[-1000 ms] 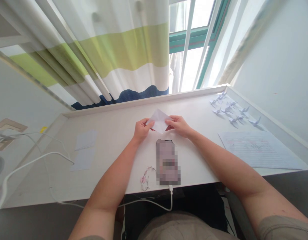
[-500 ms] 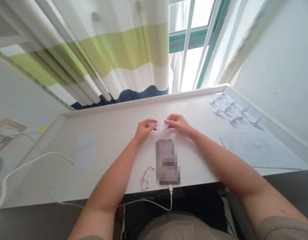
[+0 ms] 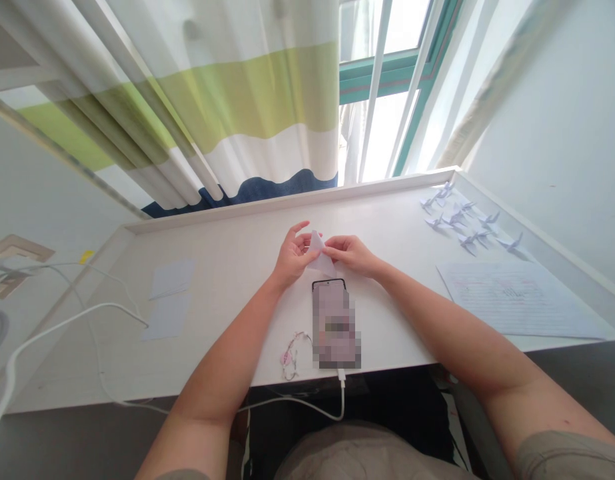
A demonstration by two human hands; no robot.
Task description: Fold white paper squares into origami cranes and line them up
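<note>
Between my two hands a small folded piece of white paper [image 3: 321, 261] is held over the desk, its narrow tip upward. My left hand [image 3: 293, 257] pinches its left side between thumb and fingers, with the index finger lifted away. From the right, the thumb and fingertips of my right hand [image 3: 354, 255] grip the paper's other side. Just below the paper lies a phone [image 3: 336, 327], its screen blurred out, with a cable plugged into its lower end. The creases in the paper are too small to make out.
Several folded paper cranes [image 3: 454, 215] stand at the desk's back right. Nearer lies a written sheet [image 3: 512, 300]. On the left are white paper pieces [image 3: 171, 279] and a white cable [image 3: 77, 313]. A beaded strap [image 3: 289, 357] lies left of the phone. A raised rim [image 3: 237, 209] edges the desk's back.
The folded paper has turned from lying wide between the hands to pointing upward. My left index finger has lifted off, and my right hand has come closer to the left.
</note>
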